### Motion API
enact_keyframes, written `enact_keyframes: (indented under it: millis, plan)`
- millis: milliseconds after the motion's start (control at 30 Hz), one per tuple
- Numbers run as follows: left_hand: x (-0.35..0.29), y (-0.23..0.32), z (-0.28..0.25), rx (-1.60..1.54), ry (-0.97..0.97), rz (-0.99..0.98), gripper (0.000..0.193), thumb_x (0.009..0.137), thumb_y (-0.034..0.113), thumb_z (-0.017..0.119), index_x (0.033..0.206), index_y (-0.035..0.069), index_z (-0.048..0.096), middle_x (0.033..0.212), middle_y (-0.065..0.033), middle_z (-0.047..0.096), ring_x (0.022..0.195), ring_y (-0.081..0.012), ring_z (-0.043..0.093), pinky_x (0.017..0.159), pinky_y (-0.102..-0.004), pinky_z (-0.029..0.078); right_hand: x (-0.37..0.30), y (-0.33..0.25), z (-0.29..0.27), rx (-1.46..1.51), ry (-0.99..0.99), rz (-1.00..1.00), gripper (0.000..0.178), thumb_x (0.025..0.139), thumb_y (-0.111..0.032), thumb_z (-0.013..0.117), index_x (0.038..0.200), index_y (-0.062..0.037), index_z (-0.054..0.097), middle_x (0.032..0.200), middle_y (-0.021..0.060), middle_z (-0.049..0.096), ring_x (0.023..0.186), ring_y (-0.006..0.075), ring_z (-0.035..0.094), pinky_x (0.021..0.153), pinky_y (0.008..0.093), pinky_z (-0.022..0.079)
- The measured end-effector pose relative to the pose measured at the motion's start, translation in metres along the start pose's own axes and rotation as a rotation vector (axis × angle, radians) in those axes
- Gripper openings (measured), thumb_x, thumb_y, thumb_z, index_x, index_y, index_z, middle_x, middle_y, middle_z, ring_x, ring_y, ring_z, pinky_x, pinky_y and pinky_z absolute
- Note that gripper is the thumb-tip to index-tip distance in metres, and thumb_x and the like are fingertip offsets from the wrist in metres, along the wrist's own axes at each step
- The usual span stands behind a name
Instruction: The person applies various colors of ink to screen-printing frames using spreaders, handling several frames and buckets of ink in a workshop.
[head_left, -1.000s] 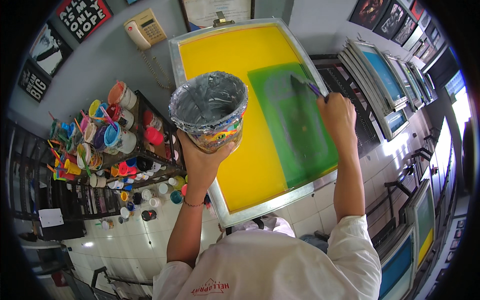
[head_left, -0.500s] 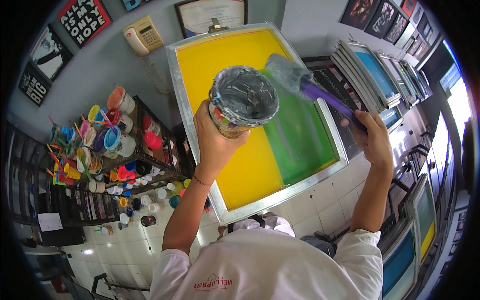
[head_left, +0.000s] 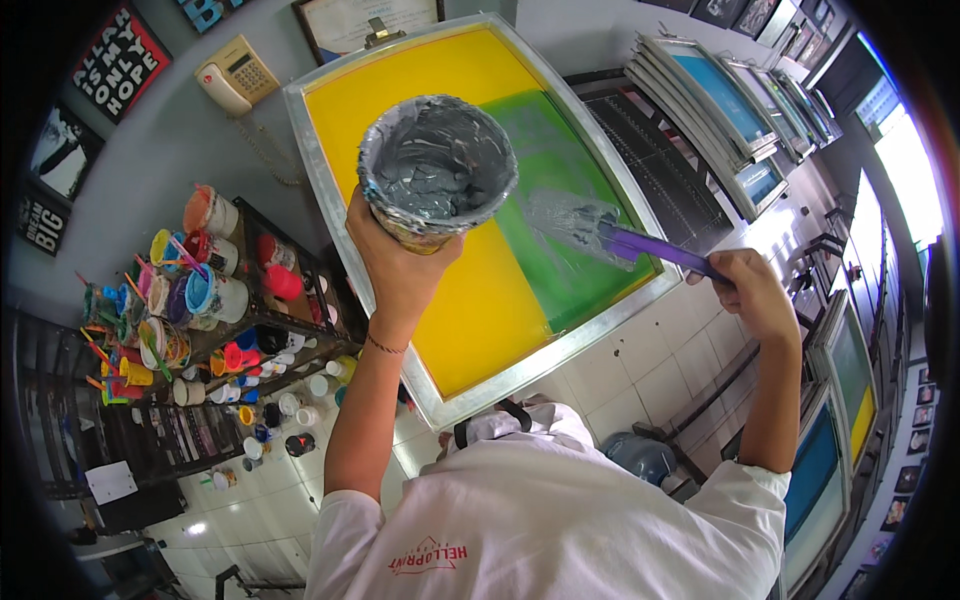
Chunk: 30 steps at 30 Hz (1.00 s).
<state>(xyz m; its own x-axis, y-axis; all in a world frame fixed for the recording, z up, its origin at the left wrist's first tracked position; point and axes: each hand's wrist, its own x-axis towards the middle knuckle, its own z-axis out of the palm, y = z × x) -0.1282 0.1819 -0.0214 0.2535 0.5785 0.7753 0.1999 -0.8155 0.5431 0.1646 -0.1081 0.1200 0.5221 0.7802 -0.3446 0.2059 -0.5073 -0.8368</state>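
My left hand is wrapped round a smeared tub, holding it up with its mouth toward me. Thick grey paste coats the inside and pools at the bottom. In my right hand is the purple handle of a tool. Its broad, clear head looks wrapped in crumpled plastic; what lies beneath it I cannot make out. The head hovers to the right of the tub, apart from it. Behind both stands a screen-printing frame with a metal border, its mesh yellow with a green block on the right.
On the left, a rack carries several colourful paint pots with sticks in them. Small pots stand on the tiled floor. More framed screens are stacked at the right, with others below. A telephone hangs on the wall.
The tool's head has swung down from above right of the tub, and my right hand has lowered. The tub now tilts further toward me, showing more paste. The whole view has shifted slightly.
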Motion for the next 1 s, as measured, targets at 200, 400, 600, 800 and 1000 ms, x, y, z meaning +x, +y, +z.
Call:
enact_keyframes:
  millis: [200,400,600,800,1000]
  plan:
    - [-0.005,0.004,-0.003,-0.203,0.052,-0.172,0.106,0.069,0.022,0.095,0.147,-0.005,0.028,0.138,-0.0203,0.041,0.13,-0.0319,0.046,0.113,-0.0463,0.036,-0.05,0.026,0.019,-0.604,0.326,-0.242,0.03,0.089,-0.023,0.066,0.104,0.0008,0.075,0.079,0.0162,0.066,0.077,0.0299,0.066,0.077,0.0417,0.051]
    - [-0.013,0.013,-0.01,-0.262,0.072,-0.28,0.103,0.071,0.018,0.094,0.147,-0.003,0.028,0.142,-0.0202,0.043,0.134,-0.0301,0.046,0.116,-0.0443,0.035,-0.036,0.02,0.063,-0.708,0.325,-0.197,0.027,0.086,-0.017,0.067,0.103,0.0021,0.074,0.09,0.0207,0.069,0.084,0.0384,0.068,0.081,0.0445,0.053]
    - [-0.026,0.006,-0.023,-0.167,0.031,-0.315,0.096,0.075,0.015,0.092,0.147,-0.003,0.031,0.144,-0.0197,0.046,0.133,-0.0291,0.05,0.115,-0.0452,0.039,-0.036,0.019,0.058,-0.599,0.468,-0.226,0.03,0.087,-0.02,0.067,0.104,0.0031,0.075,0.088,0.0241,0.071,0.084,0.0402,0.07,0.084,0.0424,0.054]
    - [-0.034,0.012,-0.037,-0.316,0.098,-0.395,0.09,0.078,0.011,0.089,0.145,-0.003,0.032,0.144,-0.0193,0.047,0.132,-0.0271,0.052,0.114,-0.0424,0.043,-0.018,0.016,0.043,-0.734,0.511,-0.079,0.03,0.087,-0.024,0.066,0.102,-0.0013,0.078,0.085,0.0221,0.073,0.083,0.0405,0.071,0.084,0.0468,0.054]
    - [-0.041,0.024,-0.055,-0.324,0.104,-0.469,0.086,0.079,0.005,0.086,0.145,-0.001,0.032,0.145,-0.0185,0.046,0.134,-0.0269,0.051,0.114,-0.0418,0.045,0.077,-0.003,0.032,-0.768,0.496,-0.287,0.033,0.085,-0.027,0.067,0.1,0.0004,0.078,0.082,0.0271,0.069,0.081,0.0445,0.07,0.079,0.05,0.055]
